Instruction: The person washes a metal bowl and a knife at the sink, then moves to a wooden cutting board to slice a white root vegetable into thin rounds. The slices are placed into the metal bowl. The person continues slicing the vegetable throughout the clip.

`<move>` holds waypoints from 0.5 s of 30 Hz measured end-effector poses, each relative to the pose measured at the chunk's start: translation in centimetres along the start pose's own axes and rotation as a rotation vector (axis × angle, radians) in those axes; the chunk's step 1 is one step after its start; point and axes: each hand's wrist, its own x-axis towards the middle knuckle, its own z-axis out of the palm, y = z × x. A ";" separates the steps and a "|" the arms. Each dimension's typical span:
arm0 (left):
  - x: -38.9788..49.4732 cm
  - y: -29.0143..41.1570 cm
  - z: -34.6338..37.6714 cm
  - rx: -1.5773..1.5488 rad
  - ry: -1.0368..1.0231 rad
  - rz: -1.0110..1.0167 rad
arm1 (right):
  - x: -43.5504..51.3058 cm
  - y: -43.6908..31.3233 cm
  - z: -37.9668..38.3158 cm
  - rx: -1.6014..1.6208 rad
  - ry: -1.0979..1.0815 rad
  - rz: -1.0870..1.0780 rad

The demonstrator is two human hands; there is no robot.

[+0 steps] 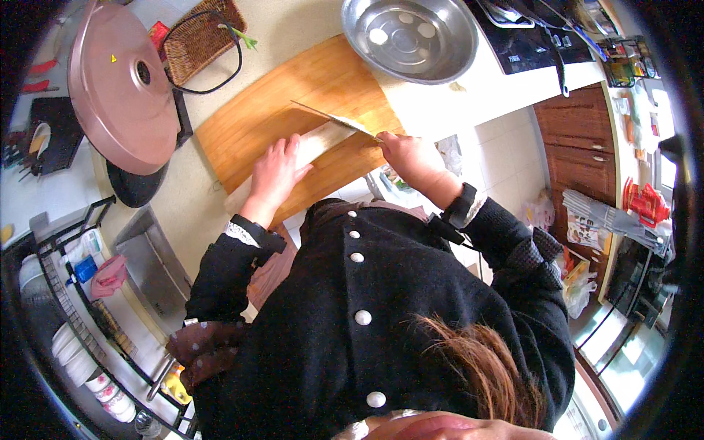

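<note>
My left hand (278, 173) lies on a long, pale, thick vegetable, perhaps a white radish (322, 144), which rests lengthwise on a wooden cutting board (264, 121). In my right hand (410, 159) is the handle of a kitchen knife (344, 121). Its blade stands across the right end of the vegetable, seen nearly edge-on. Whether the edge has entered the vegetable cannot be told. Beyond the board's far right corner sits a steel basin (410, 71) with several round pale slices (378, 36) at its bottom.
A wicker basket (190, 60) with a green stalk stands at the back left, beside a large pink lid (118, 88). An induction cooktop (517, 52) is at the back right. At the left are a sink (154, 264) and a dish rack (82, 330). A bin (399, 187) stands below the counter edge.
</note>
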 end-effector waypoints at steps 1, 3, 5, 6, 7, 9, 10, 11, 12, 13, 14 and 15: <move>0.0 0.0 0.1 -0.008 -0.005 -0.004 | -0.1 0.0 -0.2 0.001 -0.001 0.017; -0.1 -0.2 0.3 0.019 0.021 0.000 | -0.9 -0.3 -1.0 0.023 0.058 0.021; -0.3 -0.2 0.6 0.089 0.080 0.026 | -2.3 -0.7 -2.0 0.035 0.089 0.019; -0.3 -0.3 0.7 0.067 0.071 0.026 | -3.1 -0.8 -2.5 0.036 0.091 0.012; -0.3 -0.4 0.8 0.043 0.062 0.026 | -3.6 -0.9 -2.9 0.044 0.127 -0.020; -0.2 -0.5 1.0 0.035 0.072 0.034 | -4.0 -1.1 -3.2 0.012 0.056 0.021; -0.2 -0.5 1.1 0.051 0.089 0.041 | -4.2 -1.1 -3.2 0.007 0.056 0.018; -0.2 -0.5 1.2 0.067 0.108 0.049 | -4.4 -1.1 -3.2 0.007 0.065 0.009; -0.2 -0.6 1.3 0.066 0.108 0.049 | -4.4 -1.0 -3.2 -0.001 0.051 0.016; -0.2 -0.6 1.3 0.066 0.109 0.050 | -4.5 -1.0 -3.2 -0.003 0.044 0.018; -0.1 -0.6 1.4 0.064 0.121 0.054 | -4.5 -0.9 -3.1 -0.001 0.043 0.018; -0.1 -0.6 1.4 0.069 0.122 0.059 | -4.5 -0.9 -3.1 0.004 0.040 0.017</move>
